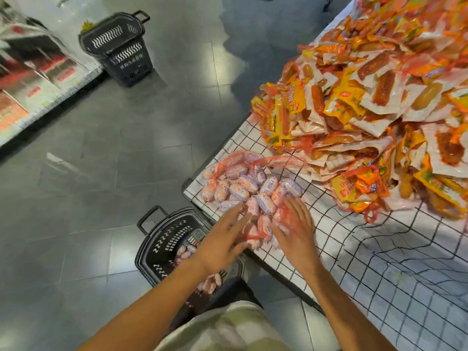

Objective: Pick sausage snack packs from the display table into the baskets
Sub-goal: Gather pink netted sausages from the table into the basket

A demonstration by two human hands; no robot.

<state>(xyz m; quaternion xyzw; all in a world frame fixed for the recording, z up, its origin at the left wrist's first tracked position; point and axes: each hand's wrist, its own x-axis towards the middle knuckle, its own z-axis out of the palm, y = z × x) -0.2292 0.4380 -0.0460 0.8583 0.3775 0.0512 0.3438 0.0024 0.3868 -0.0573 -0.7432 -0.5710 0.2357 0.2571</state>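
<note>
**Both hands spread over the pink sausage packs at the table corner**

Far off to the upper left of the fingers, a black basket (119, 46) stands on the grey floor beside a low shelf of red-and-white packs (33, 79). Directly below the left hand (222, 239) sits a second black basket (172, 244), close against the table corner, with a few pink packs lying inside. That hand's fingers are straight and released, their tips reaching the near edge of the pile of small pink sausage packs (248, 191) in red netting. Just right of them, the right hand (293, 229) lies flat on the same pile, fingers extended and spread, gripping nothing that shows. Both hands are blurred. The pile rests on the checked tablecloth (379, 262). Beyond the right fingertips, up and to the right, a big heap of orange and yellow sausage packs (374, 97) covers the table.
</note>
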